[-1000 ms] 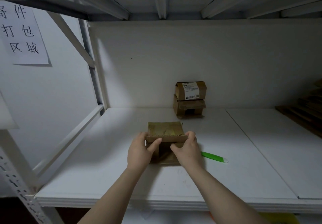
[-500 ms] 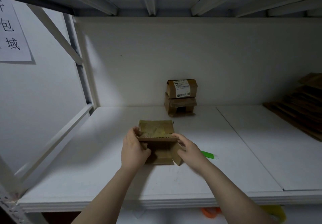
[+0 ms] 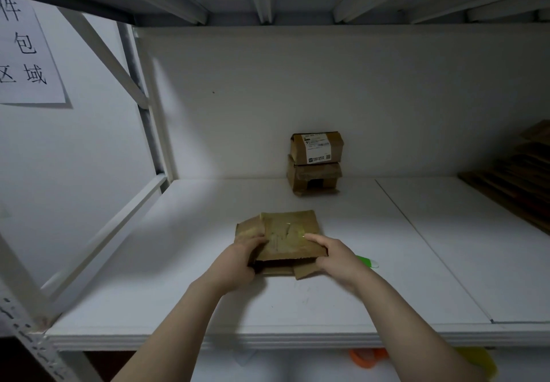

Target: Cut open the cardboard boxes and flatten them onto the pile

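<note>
Going left to right: there's a paper sign (image 3: pixel 26 54) up on the wall at about 10 o'clock, nothing to do with the job. Everything sits on the white shelf (image 3: pixel 178 292).

The left hand (image 3: pixel 238 258) is curled over the left edge of the collapsed box (image 3: pixel 285 236), gripping the flap at its 9 o'clock side. The box lies dead centre on the shelf, squashed nearly flat, with a shiny tape patch on top and a loose flap poking out at its 5 o'clock corner. The right hand (image 3: pixel 336 255) has its fingers laid along the top near the tape. The thumb looks tucked at the near edge, so I'd call it a pinch on the 4 o'clock corner.

Handling-wise, my guess is it's light, thin corrugated stuff. It'll be stiff along the panels but floppy at the creases, and that tape patch is probably slick. I'd hold it by the bare cardboard edges on both sides, like here, so the flaps don't swing open when it's lifted.

The green cutter (image 3: pixel 367 261) is just beside the right hand at 3 o'clock. Two stacked boxes (image 3: pixel 317 163) wait at 12 o'clock against the back wall, not opened up yet as far as I can tell. The pile (image 3: pixel 518 179) of flattened cardboard is well off at 2 o'clock.
</note>
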